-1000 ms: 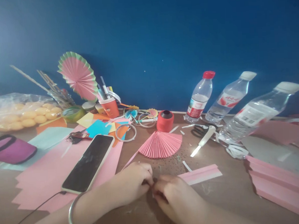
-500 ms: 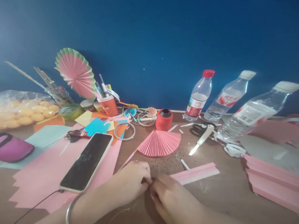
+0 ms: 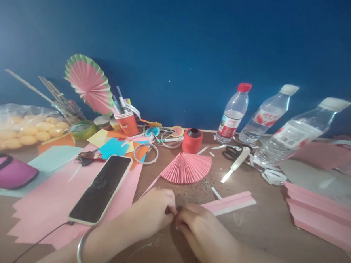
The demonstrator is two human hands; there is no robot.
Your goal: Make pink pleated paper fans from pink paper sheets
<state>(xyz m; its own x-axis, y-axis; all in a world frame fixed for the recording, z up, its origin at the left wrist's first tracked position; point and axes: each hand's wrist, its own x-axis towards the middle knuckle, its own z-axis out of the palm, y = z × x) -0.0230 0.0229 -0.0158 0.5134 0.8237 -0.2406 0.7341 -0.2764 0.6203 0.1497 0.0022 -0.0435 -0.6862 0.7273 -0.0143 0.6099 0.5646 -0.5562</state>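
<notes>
Both of my hands meet low in the middle, over the brown table. My left hand (image 3: pixel 160 206), with a silver bangle at the wrist, is closed with its fingertips pinched. Against it, my right hand (image 3: pixel 201 229) is closed in a pinch too; whatever lies between the fingers is hidden. A folded pink paper strip (image 3: pixel 230 202) with a pale edge shows just beyond my right hand; I cannot tell whether the fingers touch it. Behind the hands lies a pleated pink paper fan (image 3: pixel 188 168), spread toward me, with a red roll (image 3: pixel 192 141) at its narrow end.
A phone (image 3: pixel 102 191) rests on pink paper (image 3: pixel 43 211) at left. Scissors (image 3: pixel 234 153) and a white-handled knife (image 3: pixel 237 164) lie right of the fan. Several water bottles (image 3: pixel 232 114) stand by the blue wall. Pleated pink paper (image 3: pixel 326 217) is at far right.
The view has shifted very slightly. My hands stay pinched together in nearly the same place, and nothing on the table has visibly been moved.
</notes>
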